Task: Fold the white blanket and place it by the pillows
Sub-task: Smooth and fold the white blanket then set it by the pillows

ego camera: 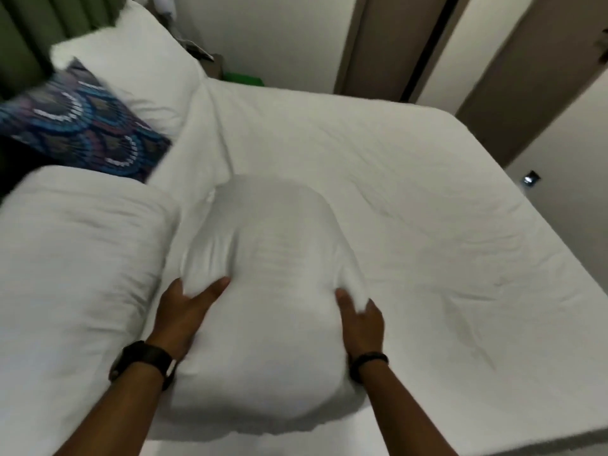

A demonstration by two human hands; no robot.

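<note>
Blanket [263,291] first, since it fills the middle of the frame: it's already bundled into a thick, rounded wad sitting on the bed [411,192], lower centre, with its left side touching the big white pillow [75,258] at the left edge. So I'd say the folding is basically done and this is the placing part.

Further up, in the upper left, there's a second white pillow [131,70] and a blue patterned cushion [82,126] leaning between the two white ones. The blanket's far end sits a little short of that cushion.

Hands next. The left hand [184,314] is on the bundle's left flank, thumb spread over the top and fingers tucked down into the gap by the pillow, so I can't tell how far they curl. The right hand [362,320] clasps the right flank, thumb on top, with a bit of cloth bunched against its fingers. Smallest bits: a dark watch [148,357] on the left wrist and a thin dark band [368,358] on the right.

To do this step well, I'd keep even pressure from both sides so the layers don't slump open, snug it square against the pillow, then smooth the top. The picture's a bit blurry, so finer creases are anyone's guess.
</note>
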